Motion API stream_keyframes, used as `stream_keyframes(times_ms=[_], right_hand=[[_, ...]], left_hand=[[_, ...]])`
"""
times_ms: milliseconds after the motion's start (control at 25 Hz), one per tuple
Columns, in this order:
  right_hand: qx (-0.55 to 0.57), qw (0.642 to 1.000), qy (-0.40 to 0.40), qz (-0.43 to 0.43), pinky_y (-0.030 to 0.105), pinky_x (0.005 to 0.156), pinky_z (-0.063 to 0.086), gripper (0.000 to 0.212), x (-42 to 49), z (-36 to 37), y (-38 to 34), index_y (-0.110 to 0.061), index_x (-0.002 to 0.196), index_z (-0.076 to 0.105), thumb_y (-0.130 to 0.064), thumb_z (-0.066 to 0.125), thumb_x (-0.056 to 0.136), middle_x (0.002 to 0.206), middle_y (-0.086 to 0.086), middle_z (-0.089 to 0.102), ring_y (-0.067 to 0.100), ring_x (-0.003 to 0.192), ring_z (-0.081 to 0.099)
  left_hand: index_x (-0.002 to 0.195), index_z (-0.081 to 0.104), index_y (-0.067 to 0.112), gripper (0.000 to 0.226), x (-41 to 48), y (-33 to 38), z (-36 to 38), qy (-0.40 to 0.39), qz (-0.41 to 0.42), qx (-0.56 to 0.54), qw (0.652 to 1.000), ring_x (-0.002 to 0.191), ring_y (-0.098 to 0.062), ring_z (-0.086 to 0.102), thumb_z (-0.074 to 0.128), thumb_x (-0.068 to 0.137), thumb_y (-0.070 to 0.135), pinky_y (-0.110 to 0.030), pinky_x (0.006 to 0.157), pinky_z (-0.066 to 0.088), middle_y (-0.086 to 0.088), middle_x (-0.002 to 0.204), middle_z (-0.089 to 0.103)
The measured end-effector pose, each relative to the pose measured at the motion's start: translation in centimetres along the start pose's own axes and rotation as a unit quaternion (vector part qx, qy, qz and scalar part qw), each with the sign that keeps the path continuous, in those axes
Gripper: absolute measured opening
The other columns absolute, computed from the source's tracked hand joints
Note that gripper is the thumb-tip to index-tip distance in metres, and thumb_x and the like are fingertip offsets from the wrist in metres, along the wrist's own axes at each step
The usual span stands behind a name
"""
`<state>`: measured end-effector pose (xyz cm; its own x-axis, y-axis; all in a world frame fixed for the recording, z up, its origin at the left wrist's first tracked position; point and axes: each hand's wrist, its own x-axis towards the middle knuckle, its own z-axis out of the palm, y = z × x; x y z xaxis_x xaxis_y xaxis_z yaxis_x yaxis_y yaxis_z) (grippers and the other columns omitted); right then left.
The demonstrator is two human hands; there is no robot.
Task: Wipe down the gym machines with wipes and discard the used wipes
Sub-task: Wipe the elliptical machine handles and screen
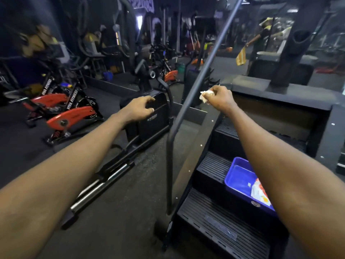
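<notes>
Well left of the wipe (205, 96), 2 red "VIVA FITNESS" bikes (71, 116)

Rail (193, 90) runs diagonally btwn left hand (139, 109) and right hand (220, 99) (gripping wipe (205, 96)), then bends down as a post to the floor (134, 193), so there's no straight way across at hand height. Left of rail: open floor strip, hemmed in by elliptical (155, 120) w/ its low bars alongside, bikes (71, 118) crowded beyond. Right of rail: tray (235, 176) takes right part of mid step (211, 169), left part bare; bottom step (214, 227) bare across what shows, right forearm passing over tray.
</notes>
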<state>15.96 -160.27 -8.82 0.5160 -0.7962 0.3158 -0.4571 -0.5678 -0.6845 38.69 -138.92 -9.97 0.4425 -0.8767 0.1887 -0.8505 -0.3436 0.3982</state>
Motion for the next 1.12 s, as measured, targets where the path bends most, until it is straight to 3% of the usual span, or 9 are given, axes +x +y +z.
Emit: stream_keyframes(times_ms=[200,320,480,560,680,800,1000,1120], right_hand=[[0.012,0.998,0.017,-0.057,0.026,0.077,0.040,0.028,1.0,6.6,-10.6,-0.016,0.108,0.070,-0.035,0.059,0.091,0.099,0.005,0.066,0.019,0.092,0.058],[0.022,0.997,-0.008,-0.078,0.023,0.074,0.038,0.024,1.2,11.7,-16.4,-0.015,0.103,0.071,-0.033,0.060,0.092,0.093,0.004,0.063,0.018,0.088,0.056],[0.021,0.993,-0.061,-0.101,0.019,0.057,0.037,0.023,1.5,20.5,-24.4,-0.012,0.096,0.071,-0.031,0.057,0.094,0.082,0.003,0.060,0.016,0.072,0.052],[0.013,0.989,-0.087,-0.120,0.022,0.063,0.038,0.024,1.8,24.8,-28.2,-0.013,0.100,0.073,-0.030,0.057,0.094,0.085,0.003,0.061,0.017,0.079,0.053],[0.016,0.984,-0.120,-0.133,0.021,0.060,0.038,0.025,3.2,30.5,-32.4,-0.013,0.105,0.072,-0.029,0.057,0.093,0.092,0.004,0.064,0.017,0.084,0.057],[0.013,0.980,-0.138,-0.140,0.021,0.073,0.038,0.031,5.5,36.0,-36.4,-0.012,0.114,0.071,-0.030,0.058,0.092,0.109,0.012,0.067,0.017,0.088,0.056],[0.009,0.982,-0.125,-0.143,0.022,0.076,0.040,0.025,10.9,42.1,-40.2,-0.008,0.109,0.073,-0.020,0.057,0.093,0.102,0.012,0.065,0.019,0.090,0.055],[-0.005,0.985,-0.113,-0.132,0.022,0.076,0.037,0.025,14.8,44.8,-41.9,-0.007,0.109,0.072,-0.018,0.058,0.092,0.106,0.018,0.066,0.031,0.104,0.061]], left_hand=[[0.142,0.048,0.010,0.050,-3.1,-9.2,-6.9,0.027,-0.024,0.035,0.999,0.127,-0.027,0.051,0.060,0.094,0.020,-0.027,0.101,0.035,-0.013,0.140,0.055],[0.141,0.048,0.008,0.050,-5.1,-14.7,-10.8,0.041,-0.041,0.044,0.997,0.128,-0.028,0.050,0.060,0.094,0.020,-0.026,0.100,0.034,-0.014,0.140,0.054],[0.140,0.049,0.009,0.050,-8.8,-23.8,-15.9,0.064,-0.095,0.053,0.992,0.126,-0.028,0.052,0.062,0.093,0.020,-0.028,0.101,0.036,-0.014,0.137,0.056],[0.141,0.049,0.007,0.050,-10.7,-28.3,-18.2,0.078,-0.126,0.052,0.987,0.124,-0.029,0.053,0.061,0.093,0.016,-0.028,0.099,0.037,-0.016,0.136,0.057],[0.140,0.049,0.007,0.050,-12.6,-34.2,-21.1,0.092,-0.159,0.056,0.981,0.124,-0.030,0.054,0.061,0.092,0.014,-0.031,0.102,0.039,-0.015,0.136,0.057],[0.142,0.048,0.008,0.052,-13.2,-40.5,-23.5,0.099,-0.192,0.059,0.974,0.124,-0.030,0.053,0.061,0.092,0.016,-0.032,0.102,0.039,-0.015,0.136,0.057],[0.143,0.048,0.012,0.053,-10.0,-48.8,-26.2,0.115,-0.195,0.044,0.973,0.127,-0.025,0.053,0.061,0.092,0.014,-0.028,0.104,0.036,-0.010,0.139,0.056],[0.143,0.046,0.008,0.053,-6.3,-52.6,-28.1,0.110,-0.188,0.048,0.975,0.127,-0.027,0.051,0.061,0.093,0.013,-0.028,0.103,0.036,-0.014,0.139,0.055]])
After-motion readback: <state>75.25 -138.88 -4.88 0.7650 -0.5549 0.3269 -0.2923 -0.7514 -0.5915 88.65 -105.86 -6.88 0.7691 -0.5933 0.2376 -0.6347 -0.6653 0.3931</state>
